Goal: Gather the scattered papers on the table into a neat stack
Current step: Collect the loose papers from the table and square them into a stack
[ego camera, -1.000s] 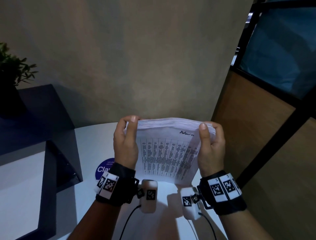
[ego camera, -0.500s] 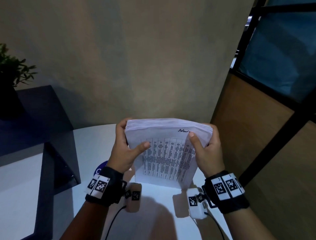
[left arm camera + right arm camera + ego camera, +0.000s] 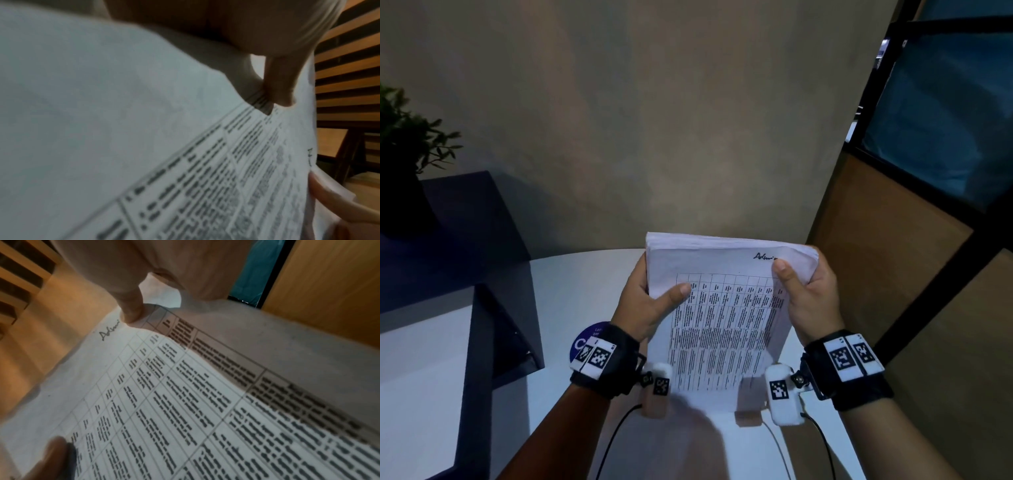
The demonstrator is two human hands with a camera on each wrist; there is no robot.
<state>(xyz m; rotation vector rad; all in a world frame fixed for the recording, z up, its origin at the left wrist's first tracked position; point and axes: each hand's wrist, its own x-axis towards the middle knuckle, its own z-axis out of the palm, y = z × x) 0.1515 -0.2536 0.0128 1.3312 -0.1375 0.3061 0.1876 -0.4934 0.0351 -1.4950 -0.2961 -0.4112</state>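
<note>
Pinching paper stack [image 3: 726,308] upright over tabletop [image 3: 571,284] by side edges w/ L hand [image 3: 645,308] & R hand [image 3: 810,301], thumbs on front sheet. Ease grip slightly, tap lower edge down, square sides.

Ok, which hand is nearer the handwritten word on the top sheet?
Right. The right hand grips the right edge of the paper stack, thumb tip at the end of the handwritten word; the left hand holds the opposite edge, across the sheet from it.
</note>
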